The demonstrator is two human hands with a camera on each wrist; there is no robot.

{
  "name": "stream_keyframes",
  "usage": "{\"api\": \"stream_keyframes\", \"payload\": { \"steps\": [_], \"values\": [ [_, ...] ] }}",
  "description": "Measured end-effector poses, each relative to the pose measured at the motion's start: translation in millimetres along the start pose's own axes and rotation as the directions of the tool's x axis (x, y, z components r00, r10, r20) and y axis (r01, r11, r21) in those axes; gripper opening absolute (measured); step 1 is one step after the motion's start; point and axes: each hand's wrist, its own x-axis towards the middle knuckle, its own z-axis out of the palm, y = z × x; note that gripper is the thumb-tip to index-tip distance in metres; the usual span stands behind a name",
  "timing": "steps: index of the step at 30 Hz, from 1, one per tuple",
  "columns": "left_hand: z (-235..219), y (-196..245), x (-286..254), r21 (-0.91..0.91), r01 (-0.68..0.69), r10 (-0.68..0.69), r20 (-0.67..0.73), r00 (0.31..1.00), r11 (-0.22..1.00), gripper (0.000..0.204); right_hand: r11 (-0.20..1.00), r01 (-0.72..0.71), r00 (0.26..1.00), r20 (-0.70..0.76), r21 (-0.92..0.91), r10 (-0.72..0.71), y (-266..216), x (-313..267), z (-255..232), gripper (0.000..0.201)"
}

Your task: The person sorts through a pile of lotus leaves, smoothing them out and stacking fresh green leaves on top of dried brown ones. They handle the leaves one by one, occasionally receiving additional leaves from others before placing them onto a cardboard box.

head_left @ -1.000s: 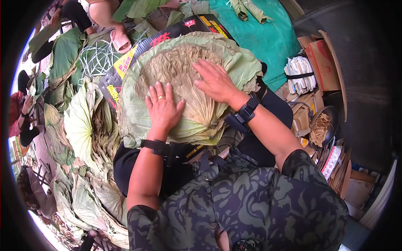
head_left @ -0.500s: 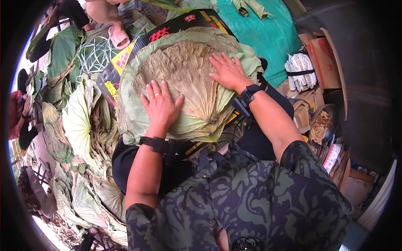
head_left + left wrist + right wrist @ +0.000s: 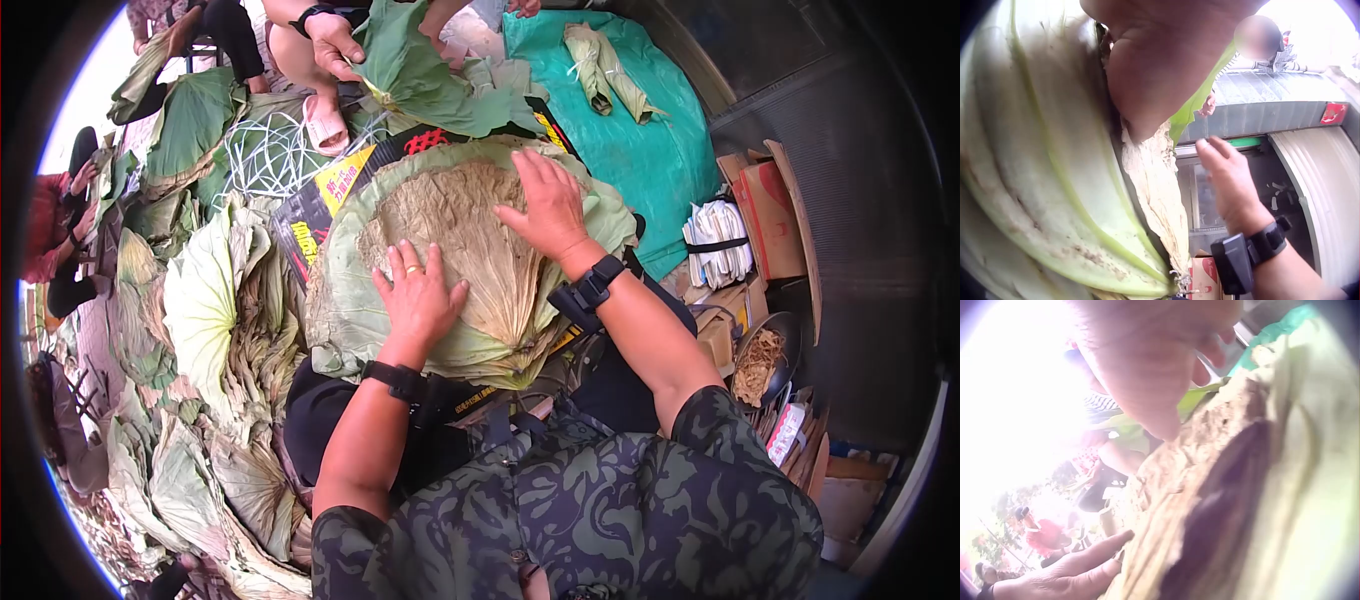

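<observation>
The leaf stack lay under the two hands, upon a black printed sheet. In my judgement, its dry brown middle could crack if the palms pressed too hard or dragged across it, and the layers could slip out of line if the pressure was uneven. The green leaf, which another person's hand gripped near the far edge, could also catch the rim if it was lowered carelessly. The left hand rested on the stack with straight fingers, spread apart. The right hand was at its far right part, fingers extended and thumb apart; how firmly it touched, I could not tell. The stack looked broad and rounded, wrinkled and brown inside, pale green around, with ribs gathering towards the near edge.
</observation>
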Motion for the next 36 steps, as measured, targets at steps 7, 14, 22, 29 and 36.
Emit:
{"api": "stream_keyframes", "payload": {
  "steps": [7,14,22,29,36],
  "values": [
    [-20,5,0,-0.092,0.011,-0.012,-0.006,1.000,0.996,0.061,0.981,0.179,0.962,-0.219,0.072,-0.160,-78,104,-2,0.074],
    [-23,0,0,-0.144,-0.043,0.025,-0.127,0.992,0.989,0.055,0.937,0.274,0.942,-0.135,-0.218,-0.307,-93,143,6,0.043],
    [-12,-5,-1,-0.191,-0.145,0.098,-0.237,0.967,0.971,0.047,0.940,0.308,0.803,-0.489,-0.148,-0.340,-18,144,-64,0.025],
    [-9,-7,-2,-0.316,-0.294,0.159,-0.390,0.907,0.902,0.039,0.820,0.162,0.698,-0.652,0.548,0.298,11,83,-123,0.019],
    [-15,-5,1,-0.693,-0.126,0.242,0.071,0.968,0.710,0.041,0.195,0.157,0.655,-0.250,0.968,0.714,-13,14,-156,0.022]
  ]
}}
